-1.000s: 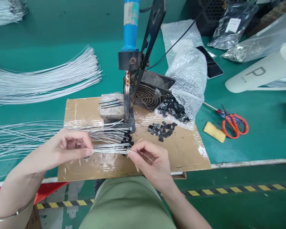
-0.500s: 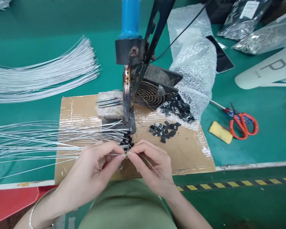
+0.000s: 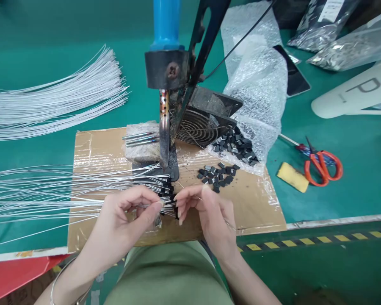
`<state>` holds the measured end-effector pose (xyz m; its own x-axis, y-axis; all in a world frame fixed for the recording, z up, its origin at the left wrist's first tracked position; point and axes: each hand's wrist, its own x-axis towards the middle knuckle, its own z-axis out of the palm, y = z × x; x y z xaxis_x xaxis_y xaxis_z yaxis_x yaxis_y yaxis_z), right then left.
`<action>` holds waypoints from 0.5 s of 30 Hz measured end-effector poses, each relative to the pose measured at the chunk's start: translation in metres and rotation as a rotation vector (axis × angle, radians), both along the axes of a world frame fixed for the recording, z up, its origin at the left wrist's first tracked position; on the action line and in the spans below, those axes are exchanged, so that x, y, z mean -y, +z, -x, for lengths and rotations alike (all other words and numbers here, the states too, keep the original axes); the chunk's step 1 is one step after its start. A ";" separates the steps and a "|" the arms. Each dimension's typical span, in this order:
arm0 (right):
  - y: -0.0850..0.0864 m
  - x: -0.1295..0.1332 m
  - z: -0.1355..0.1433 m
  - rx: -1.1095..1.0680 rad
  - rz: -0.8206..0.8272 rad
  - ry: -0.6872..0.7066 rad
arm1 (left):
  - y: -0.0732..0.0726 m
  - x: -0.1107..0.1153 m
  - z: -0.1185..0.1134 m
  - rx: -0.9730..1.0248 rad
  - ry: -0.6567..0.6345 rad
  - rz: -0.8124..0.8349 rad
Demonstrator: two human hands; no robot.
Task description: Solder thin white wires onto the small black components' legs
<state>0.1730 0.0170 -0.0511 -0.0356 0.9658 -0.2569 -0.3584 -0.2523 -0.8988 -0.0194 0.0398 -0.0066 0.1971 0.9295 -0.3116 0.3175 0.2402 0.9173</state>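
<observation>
My left hand (image 3: 130, 216) is closed, thumb and forefinger pinching a thin white wire (image 3: 169, 205) whose end sticks out to the right. My right hand (image 3: 209, 212) is a little apart from it, fingers bent. A fine silvery wire, like solder, runs through it under the thumb. Between and behind my fingertips, many white wires (image 3: 92, 186) end in small black connectors (image 3: 167, 186), partly hidden by my hands. Above them, a soldering iron (image 3: 164, 127) with a blue handle points down, clamped in a black stand. Loose black connector pieces (image 3: 219, 174) lie right of the iron.
A black fan (image 3: 198, 125) stands behind the cardboard (image 3: 257, 203). Bubble wrap (image 3: 257, 80) holds more black pieces. Orange-handled scissors (image 3: 324, 167) and a yellow sponge (image 3: 292, 177) lie at right. A white wire bundle (image 3: 66, 95) is at back left.
My right hand has moved right, away from my left fingertips, and its fingers have spread somewhat. My left hand has shifted slightly left and still pinches the wire. The whole view has shifted a little.
</observation>
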 end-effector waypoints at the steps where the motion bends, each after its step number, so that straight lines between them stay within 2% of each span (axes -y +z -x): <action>1: 0.000 0.000 0.000 0.027 -0.006 0.005 | 0.000 0.000 0.000 -0.003 0.002 0.002; 10: 0.009 -0.006 0.001 0.364 -0.221 0.215 | -0.002 0.004 0.001 -0.003 -0.001 0.048; 15: 0.010 -0.008 0.004 0.438 -0.367 0.284 | 0.002 0.006 -0.004 0.011 0.018 0.111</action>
